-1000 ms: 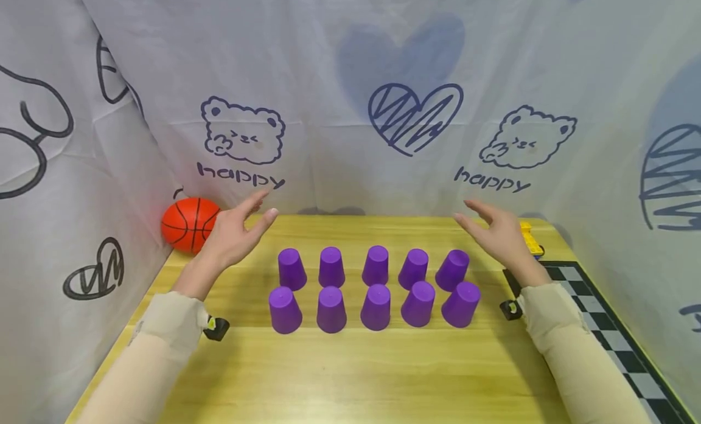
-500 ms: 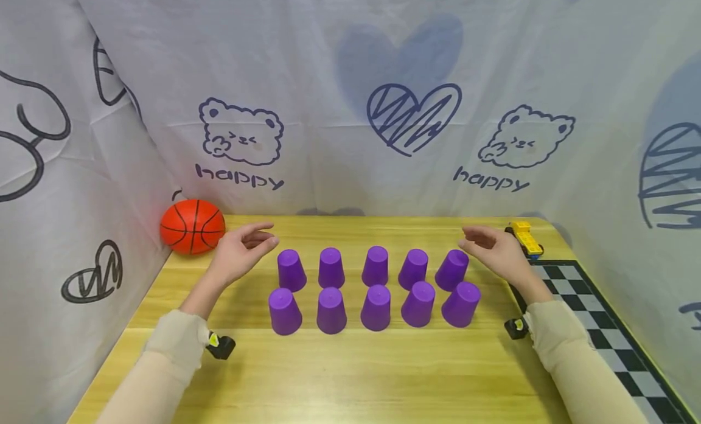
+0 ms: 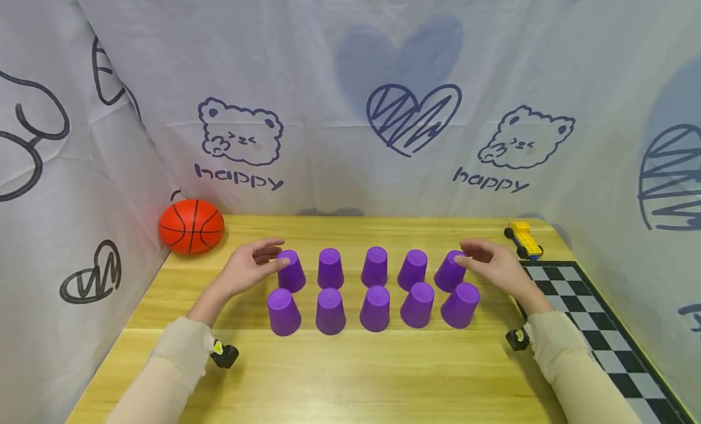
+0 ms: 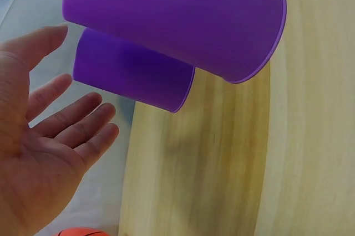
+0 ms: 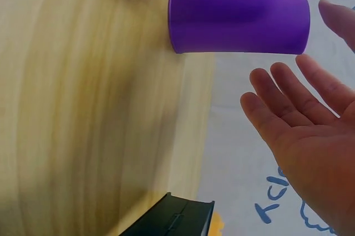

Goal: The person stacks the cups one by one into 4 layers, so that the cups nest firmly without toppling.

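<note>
Several purple plastic cups stand upside down on the wooden table in two rows. My left hand (image 3: pixel 249 269) is at the back-left cup (image 3: pixel 292 275), its thumb overlapping that cup in the head view. At the other end, my right hand (image 3: pixel 495 266) is beside the back-right cup (image 3: pixel 448 275), thumb in front of it. Both wrist views show the fingers loosely spread, with gaps visible between fingers and cups; whether a fingertip touches is unclear. Nearer to me are the front-left cup (image 3: pixel 284 313) and front-right cup (image 3: pixel 460 306).
A small orange basketball (image 3: pixel 191 227) sits at the back left. A yellow toy vehicle (image 3: pixel 524 239) stands back right, behind a black-and-white checkered board (image 3: pixel 591 326). Printed white cloth (image 3: pixel 328 126) hangs around the wooden table (image 3: pixel 339 375). A dark object (image 5: pixel 177 219) shows low in the right wrist view.
Both hands have come down and toward me from above the table's back edge, and closer in to the outer back cups. The cups have not moved.
</note>
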A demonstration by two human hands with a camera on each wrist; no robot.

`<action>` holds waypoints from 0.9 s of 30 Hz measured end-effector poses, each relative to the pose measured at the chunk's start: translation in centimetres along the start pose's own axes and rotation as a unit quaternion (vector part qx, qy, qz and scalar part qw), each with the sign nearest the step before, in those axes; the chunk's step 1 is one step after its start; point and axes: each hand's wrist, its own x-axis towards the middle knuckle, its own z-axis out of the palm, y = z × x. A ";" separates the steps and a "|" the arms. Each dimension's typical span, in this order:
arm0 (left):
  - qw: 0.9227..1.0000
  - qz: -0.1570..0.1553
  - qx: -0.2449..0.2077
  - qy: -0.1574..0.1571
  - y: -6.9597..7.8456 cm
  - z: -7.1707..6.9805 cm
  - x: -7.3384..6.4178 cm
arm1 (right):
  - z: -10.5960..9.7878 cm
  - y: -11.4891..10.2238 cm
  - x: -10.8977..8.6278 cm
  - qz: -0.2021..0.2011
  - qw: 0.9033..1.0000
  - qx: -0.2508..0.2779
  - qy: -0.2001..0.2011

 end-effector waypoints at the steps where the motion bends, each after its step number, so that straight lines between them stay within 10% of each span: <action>1: 1.000 0.000 -0.001 -0.001 -0.1 0.1 0.0 | 0.0 0.1 0.0 -0.001 1.000 0.001 -0.003; 27: 0.999 -0.019 0.021 -0.016 -0.3 0.3 -0.1 | -0.5 -1.3 1.7 -0.016 0.999 -0.028 -0.018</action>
